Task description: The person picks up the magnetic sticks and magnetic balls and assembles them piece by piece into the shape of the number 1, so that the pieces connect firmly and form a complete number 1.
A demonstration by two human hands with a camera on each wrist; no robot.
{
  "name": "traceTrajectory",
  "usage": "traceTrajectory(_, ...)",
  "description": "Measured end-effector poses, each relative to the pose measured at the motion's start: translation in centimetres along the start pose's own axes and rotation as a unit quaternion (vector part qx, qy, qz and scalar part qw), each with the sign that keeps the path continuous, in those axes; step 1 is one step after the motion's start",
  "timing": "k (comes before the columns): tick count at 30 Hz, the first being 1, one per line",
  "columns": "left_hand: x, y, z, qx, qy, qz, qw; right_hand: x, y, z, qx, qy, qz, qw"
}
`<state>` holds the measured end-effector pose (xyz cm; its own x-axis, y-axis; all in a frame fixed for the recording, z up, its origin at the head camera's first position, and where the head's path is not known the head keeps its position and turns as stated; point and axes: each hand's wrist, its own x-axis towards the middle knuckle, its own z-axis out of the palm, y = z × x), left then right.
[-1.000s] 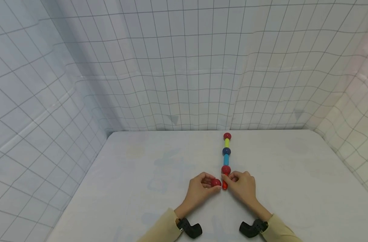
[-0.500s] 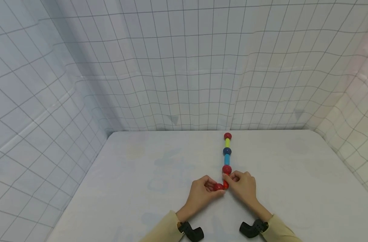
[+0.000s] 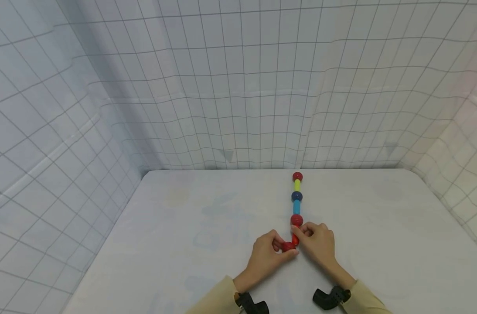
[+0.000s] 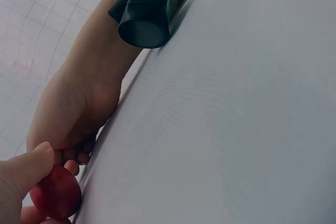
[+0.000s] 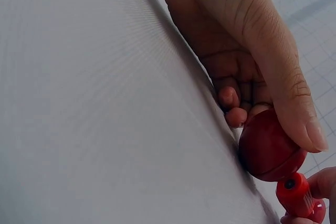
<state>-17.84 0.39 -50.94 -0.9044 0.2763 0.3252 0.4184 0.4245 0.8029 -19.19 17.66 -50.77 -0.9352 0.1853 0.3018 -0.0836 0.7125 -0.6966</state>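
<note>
My left hand pinches a glossy red ball between thumb and fingers, low over the white table. Beside it, my right hand pinches a short red rod whose near end shows a dark round centre. Ball and rod end meet or almost meet in the right wrist view; I cannot tell whether they touch. Ahead of the rod runs a straight line: a red ball, a light blue rod, a dark blue ball, a yellow-green rod and a far red ball.
The white tabletop spreads out on both sides of the hands. White grid-patterned curtains enclose it at the back and sides. A black wrist camera sits on the right wrist, another on the left.
My left hand has moved right and slightly nearer with its red ball, up to the rod's near end. The line of balls and rods and the right hand sit slightly farther right in view.
</note>
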Motion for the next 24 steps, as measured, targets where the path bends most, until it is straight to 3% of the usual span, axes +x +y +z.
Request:
traceTrajectory(10,-0.13,0.36,0.69,0.024,0.004,0.007,0.9997,0.02,0.02,-0.09,-0.007,0.009,-0.009,1.000)
traceTrajectory(24,-0.10,0.70,0.98,0.034,0.001,-0.014,0.9993,0.00,0.12,0.00,-0.004,0.005,-0.014,1.000)
